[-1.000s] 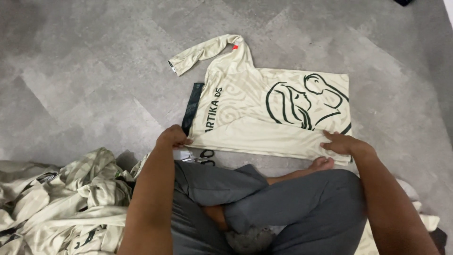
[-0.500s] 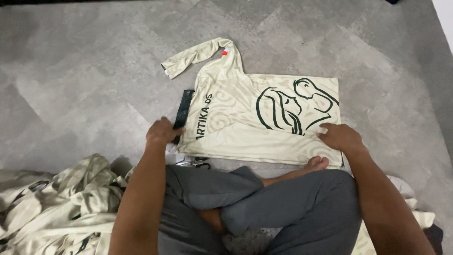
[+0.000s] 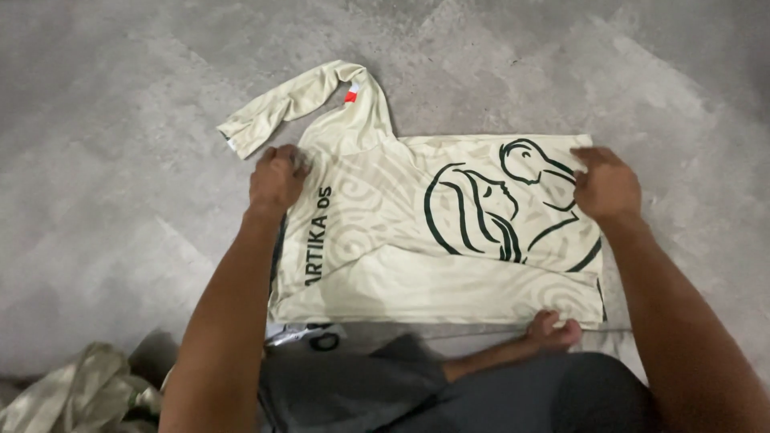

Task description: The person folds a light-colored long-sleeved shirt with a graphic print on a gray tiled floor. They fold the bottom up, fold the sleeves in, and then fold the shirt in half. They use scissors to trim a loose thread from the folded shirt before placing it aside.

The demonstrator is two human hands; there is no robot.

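Note:
A cream long-sleeved shirt (image 3: 417, 256) with a dark green line drawing and lettering lies flat on the grey floor, folded into a rectangle. One sleeve (image 3: 289, 104) sticks out at the far left corner. My left hand (image 3: 277, 178) presses the shirt's far left edge near that sleeve, fingers curled on the fabric. At the far right corner my right hand (image 3: 605, 184) rests on the fabric, fingers bent. I sit cross-legged in grey trousers (image 3: 449, 393), a bare foot (image 3: 553, 330) touching the shirt's near edge.
A heap of similar cream garments (image 3: 80, 393) lies on the floor at the near left. Grey patterned floor (image 3: 120, 200) surrounds the shirt on all sides.
Both hands have moved from the shirt's near edge to its far edge. The view has come closer to the shirt.

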